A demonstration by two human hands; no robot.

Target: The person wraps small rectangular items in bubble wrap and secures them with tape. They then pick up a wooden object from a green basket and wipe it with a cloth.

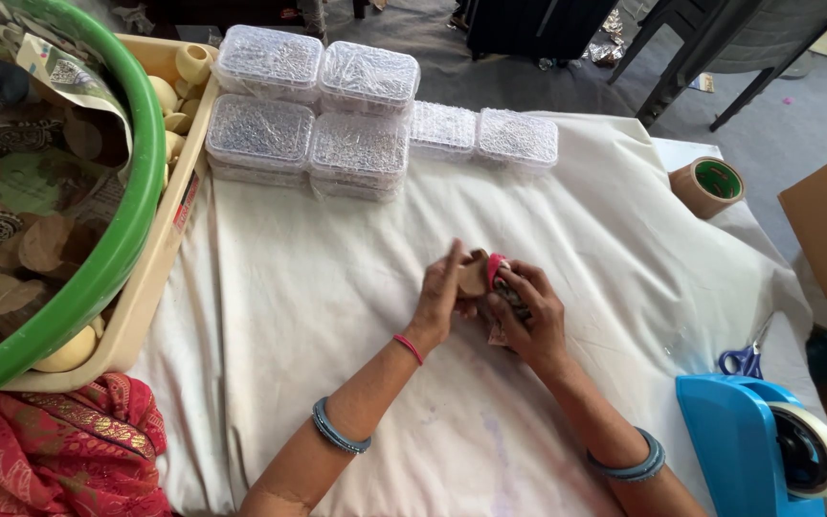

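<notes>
My left hand [440,295] and my right hand [526,311] meet at the middle of the white cloth [318,287]. Together they hold a small brown cup-shaped piece [474,275] with a pink band [496,267] at its edge. The left fingers press on the brown side. My right fingers wrap around a patterned part beneath the pink band, mostly hidden by the hand. Both wrists wear blue-grey bangles, and a thin red thread circles the left wrist.
Several clear lidded boxes [313,115] of small silvery bits stand at the back. A green tub [136,172] sits in a beige tray [160,268] on the left. A brown tape roll [707,187], blue-handled scissors [744,359] and a blue tape dispenser [758,445] lie on the right.
</notes>
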